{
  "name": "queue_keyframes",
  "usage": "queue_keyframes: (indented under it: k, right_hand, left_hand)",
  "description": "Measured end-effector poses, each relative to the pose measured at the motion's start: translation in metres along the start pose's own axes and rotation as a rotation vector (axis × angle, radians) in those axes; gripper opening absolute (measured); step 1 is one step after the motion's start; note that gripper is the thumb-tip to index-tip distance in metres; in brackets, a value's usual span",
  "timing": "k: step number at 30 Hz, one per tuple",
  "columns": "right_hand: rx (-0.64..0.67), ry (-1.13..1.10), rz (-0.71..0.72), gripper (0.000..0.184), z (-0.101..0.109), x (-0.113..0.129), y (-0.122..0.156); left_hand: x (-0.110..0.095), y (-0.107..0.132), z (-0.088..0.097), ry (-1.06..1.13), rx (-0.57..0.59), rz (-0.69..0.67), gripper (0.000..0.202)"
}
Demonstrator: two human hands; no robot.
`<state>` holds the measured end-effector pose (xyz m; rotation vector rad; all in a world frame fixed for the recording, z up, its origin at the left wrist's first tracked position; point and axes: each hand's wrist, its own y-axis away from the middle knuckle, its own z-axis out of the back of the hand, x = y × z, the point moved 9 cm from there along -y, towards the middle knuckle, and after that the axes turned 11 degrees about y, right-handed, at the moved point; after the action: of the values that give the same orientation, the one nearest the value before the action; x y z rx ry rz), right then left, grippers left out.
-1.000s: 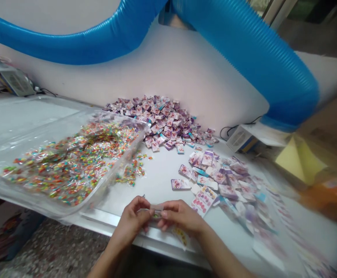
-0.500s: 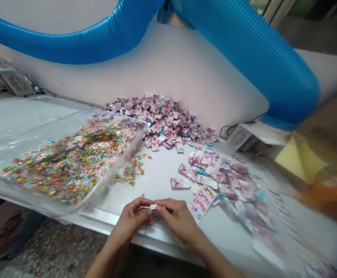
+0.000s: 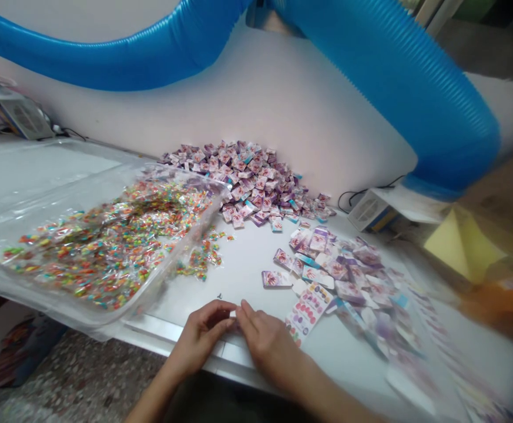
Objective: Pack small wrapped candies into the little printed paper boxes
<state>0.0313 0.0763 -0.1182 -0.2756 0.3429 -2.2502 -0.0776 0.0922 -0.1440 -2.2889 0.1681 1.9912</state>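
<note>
A person's left hand (image 3: 203,336) and right hand (image 3: 268,343) meet fingertip to fingertip at the front edge of a white counter (image 3: 247,267), just in front of the right corner of a clear plastic tray (image 3: 161,281); both hands are curled, thumbs and forefingers pressed together on a small pale piece (image 3: 234,315) that barely shows between them, too hidden to tell what it is; the piece is held just above the counter.

The tray is filled with small clear packets of multicoloured bits (image 3: 106,247); a few loose packets (image 3: 200,261) of the same kind lie on the counter just beside the tray's right wall.

Behind the tray's right corner, against the pale wall, sits a heap of purple-and-white wrappers (image 3: 251,182); further right of the tray, flat printed cards (image 3: 342,273) lie scattered, and the one nearest the right hand is a sheet with pink ovals (image 3: 308,305).

A thick blue ribbed hose (image 3: 371,76) arches high above the tray and descends well to its right, near a white box (image 3: 366,208) and a yellow sheet (image 3: 463,247).
</note>
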Motion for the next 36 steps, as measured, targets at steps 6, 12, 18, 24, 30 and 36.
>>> queue_keyframes:
  k: [6, 12, 18, 24, 30, 36]
  right_hand:
    - [-0.044, -0.229, -0.121, 0.060, -0.006, -0.013, 0.013]
    - [0.062, -0.280, -0.128, 0.045, 0.001, -0.016, -0.002]
    - [0.128, -0.647, -0.238, 0.026, 0.064, -0.075, -0.057]
    - [-0.440, -0.414, -0.701, 0.062, 0.155, -0.263, 0.036]
    - [0.047, 0.213, -1.109, 0.044, 0.127, -0.364, 0.256]
    - [0.050, 0.299, -1.227, 0.031, 0.118, -0.348, 0.320]
  left_hand:
    - [-0.007, -0.002, 0.008, -0.191, -0.072, -0.149, 0.020]
    - [0.006, 0.001, 0.011, -0.151, -0.089, -0.098, 0.023]
    - [0.026, 0.000, 0.025, 0.023, -0.226, 0.002, 0.048]
    - [0.028, -0.002, 0.027, -0.036, -0.243, 0.039, 0.044]
    - [0.033, -0.005, 0.024, -0.120, -0.207, 0.083, 0.044]
    - [0.026, -0.007, 0.022, -0.179, -0.244, 0.111, 0.052]
